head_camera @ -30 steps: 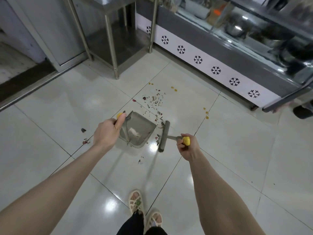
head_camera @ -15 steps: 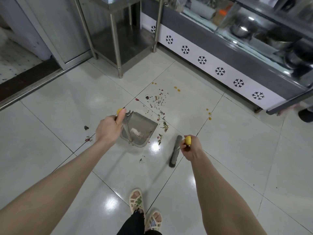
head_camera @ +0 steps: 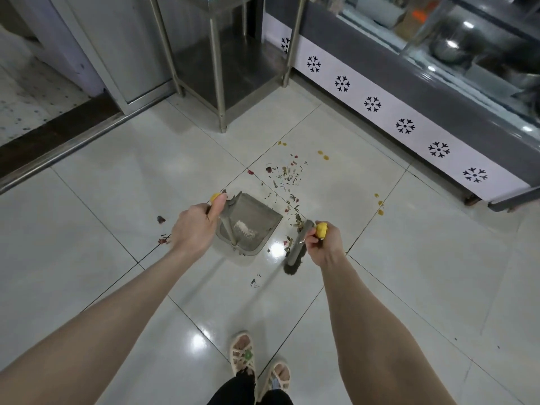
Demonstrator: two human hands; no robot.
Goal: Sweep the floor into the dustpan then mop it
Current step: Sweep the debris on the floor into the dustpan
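The dustpan [head_camera: 258, 217] lies on the floor [head_camera: 117, 200] ahead of the feet, its open lip turned toward the litter [head_camera: 287, 176] scattered just beyond it. It is grey and scuffed, with a pale smear inside and little else in it. The left hand [head_camera: 194, 229] grips its yellow-capped handle, fingers curled round, thumb along the top.

The broom [head_camera: 295, 251] sits just right of the pan, with a few scraps between them. The right hand [head_camera: 323, 244] has its fingers wrapped round the yellow-capped stick.

To do this well, I judge the lip should press flat on the tile so nothing slides under. The broom should reach past the far scraps and draw them in with short, low strokes. Stray bits [head_camera: 162, 229] left of the pan and yellow spots [head_camera: 380, 204] to the right also need clearing; the spots may need the mop.
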